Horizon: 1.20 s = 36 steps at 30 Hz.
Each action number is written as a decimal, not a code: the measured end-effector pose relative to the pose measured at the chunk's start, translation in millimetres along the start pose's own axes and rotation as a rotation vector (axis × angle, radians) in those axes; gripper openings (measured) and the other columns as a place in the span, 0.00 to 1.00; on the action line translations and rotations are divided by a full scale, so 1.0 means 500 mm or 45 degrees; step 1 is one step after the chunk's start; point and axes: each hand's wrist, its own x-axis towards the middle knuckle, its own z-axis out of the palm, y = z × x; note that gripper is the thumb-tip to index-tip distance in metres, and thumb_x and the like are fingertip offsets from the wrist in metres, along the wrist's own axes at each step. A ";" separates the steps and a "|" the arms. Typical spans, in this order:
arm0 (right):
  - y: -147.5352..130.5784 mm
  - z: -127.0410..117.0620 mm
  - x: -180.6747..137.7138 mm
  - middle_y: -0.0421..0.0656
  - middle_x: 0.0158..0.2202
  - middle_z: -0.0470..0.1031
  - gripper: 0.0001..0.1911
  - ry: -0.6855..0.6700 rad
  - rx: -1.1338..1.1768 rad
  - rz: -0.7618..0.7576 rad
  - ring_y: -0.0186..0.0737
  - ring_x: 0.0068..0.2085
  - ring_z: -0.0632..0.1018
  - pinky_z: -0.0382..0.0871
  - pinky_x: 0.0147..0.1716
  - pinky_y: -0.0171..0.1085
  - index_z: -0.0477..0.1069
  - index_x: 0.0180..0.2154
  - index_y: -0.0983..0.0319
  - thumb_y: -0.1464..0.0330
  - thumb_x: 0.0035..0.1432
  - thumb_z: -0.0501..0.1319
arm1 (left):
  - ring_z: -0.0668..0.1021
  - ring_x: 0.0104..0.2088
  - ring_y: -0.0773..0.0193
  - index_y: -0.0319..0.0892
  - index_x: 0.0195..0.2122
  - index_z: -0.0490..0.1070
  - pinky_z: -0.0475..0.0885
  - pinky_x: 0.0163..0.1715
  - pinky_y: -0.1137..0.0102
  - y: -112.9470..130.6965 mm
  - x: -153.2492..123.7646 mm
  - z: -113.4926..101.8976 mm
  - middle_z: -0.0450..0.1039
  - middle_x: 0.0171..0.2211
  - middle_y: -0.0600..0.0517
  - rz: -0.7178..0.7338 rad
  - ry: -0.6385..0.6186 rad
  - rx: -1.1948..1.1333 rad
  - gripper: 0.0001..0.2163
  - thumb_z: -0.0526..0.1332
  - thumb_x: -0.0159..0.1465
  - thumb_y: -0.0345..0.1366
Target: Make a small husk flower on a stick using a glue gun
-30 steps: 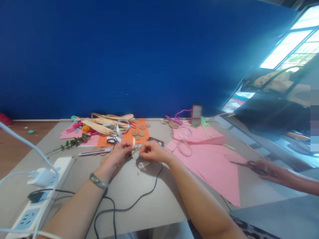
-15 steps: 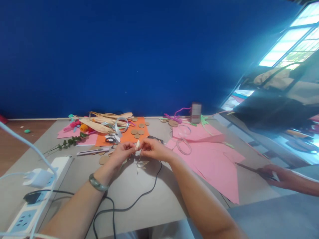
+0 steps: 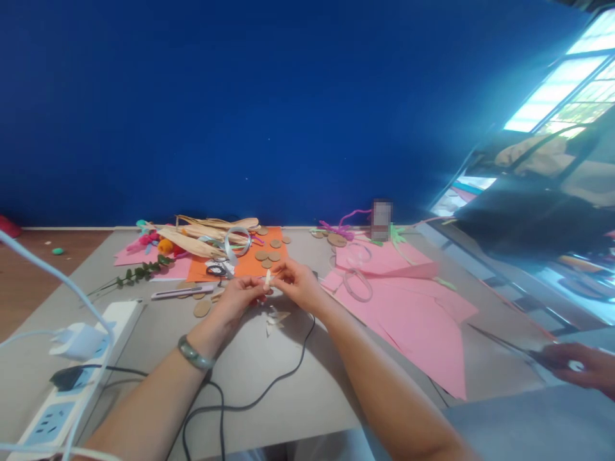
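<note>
Both hands meet over the middle of the table, fingertips pinched around a small cream-coloured piece [image 3: 268,279] that stands upright between them. My left hand [image 3: 240,299], a bangle [image 3: 195,353] on its wrist, grips the piece from the left and below. From the right, my right hand [image 3: 298,283] pinches it with thumb and fingers closed. Its exact kind is too small to make out. Pale cut scraps [image 3: 275,320] lie on the table just beneath the hands. A utility knife [image 3: 182,292] and round brown discs [image 3: 202,308] are left of my left hand.
Dried husks [image 3: 202,243] and orange paper [image 3: 230,274] lie at the back left. Pink sheets [image 3: 418,333] spread to the right. A black cable [image 3: 269,384] loops across the front; a power strip [image 3: 57,416] is at left. Another person's hand [image 3: 583,366] holds scissors [image 3: 509,346] at right.
My fingers have shifted slightly around the cream-coloured piece, still holding it. The other person's hand and scissors have moved to the right. The view has shifted a little.
</note>
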 end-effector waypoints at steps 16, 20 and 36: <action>-0.005 -0.011 0.009 0.41 0.30 0.78 0.16 -0.123 0.438 0.254 0.36 0.32 0.76 0.68 0.35 0.36 0.75 0.30 0.63 0.59 0.44 0.71 | 0.71 0.20 0.72 0.37 0.24 0.76 0.63 0.21 0.76 0.003 0.003 -0.001 0.75 0.22 0.51 0.016 -0.065 -0.184 0.11 0.75 0.44 0.36; -0.002 -0.009 0.009 0.40 0.28 0.78 0.15 -0.093 0.406 0.231 0.36 0.31 0.75 0.68 0.35 0.36 0.75 0.29 0.63 0.59 0.45 0.71 | 0.70 0.20 0.72 0.37 0.25 0.77 0.63 0.21 0.76 0.004 0.002 -0.001 0.75 0.22 0.51 -0.003 -0.087 -0.168 0.11 0.74 0.45 0.36; -0.010 -0.021 0.005 0.39 0.29 0.73 0.13 -0.141 0.218 0.055 0.34 0.30 0.71 0.65 0.33 0.34 0.72 0.30 0.62 0.58 0.55 0.64 | 0.72 0.21 0.72 0.36 0.28 0.79 0.65 0.23 0.75 0.004 0.000 0.000 0.77 0.26 0.48 -0.014 -0.071 -0.099 0.11 0.74 0.45 0.37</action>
